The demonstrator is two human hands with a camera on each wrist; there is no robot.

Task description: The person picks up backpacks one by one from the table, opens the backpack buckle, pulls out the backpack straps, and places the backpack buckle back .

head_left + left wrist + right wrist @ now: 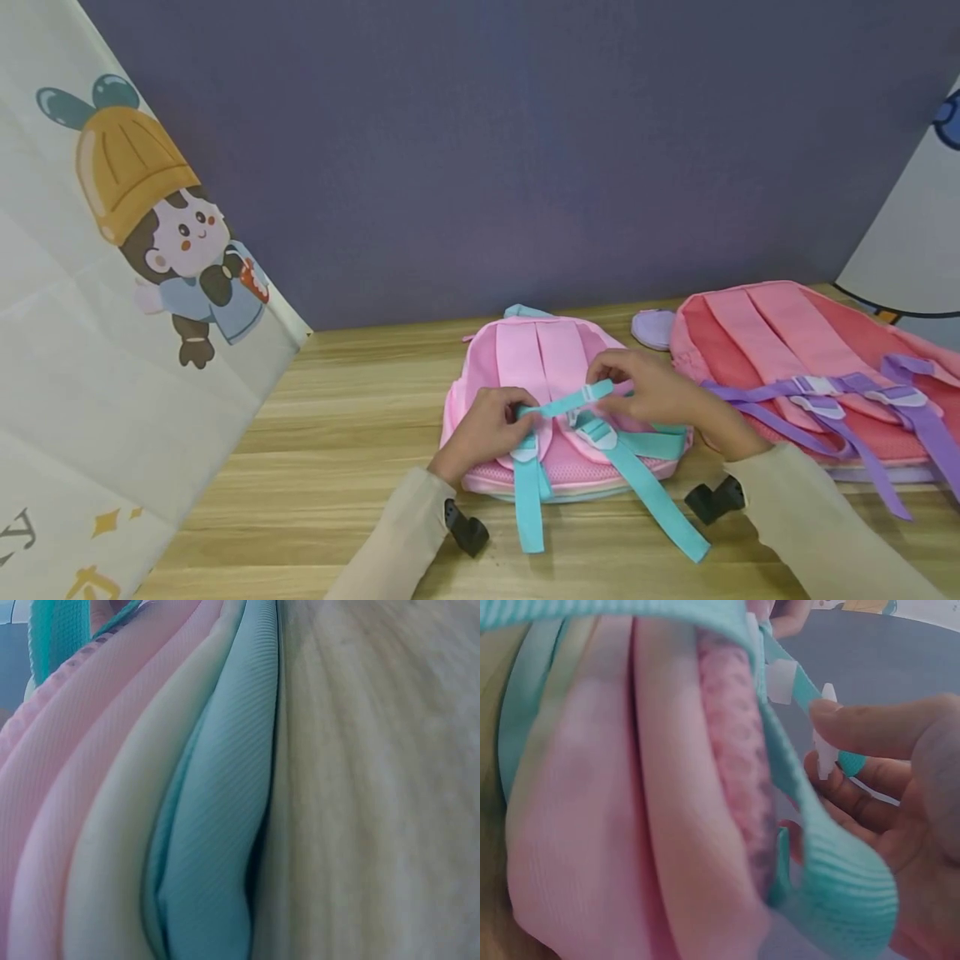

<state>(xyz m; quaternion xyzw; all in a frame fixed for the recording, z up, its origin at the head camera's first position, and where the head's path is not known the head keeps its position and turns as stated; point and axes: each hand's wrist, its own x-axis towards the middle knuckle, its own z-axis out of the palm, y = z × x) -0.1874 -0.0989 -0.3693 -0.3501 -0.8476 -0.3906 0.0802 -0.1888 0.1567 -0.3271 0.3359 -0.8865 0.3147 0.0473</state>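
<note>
Head view: left hand pinches the teal strap, likely light, limp; right hand grips its buckle, probably the stiffer, surer hold.

Sleeved forearms pointed toward the far edge of the surface, the left grip curled and pinching, the right grip pinching slightly nearer that edge.
</note>
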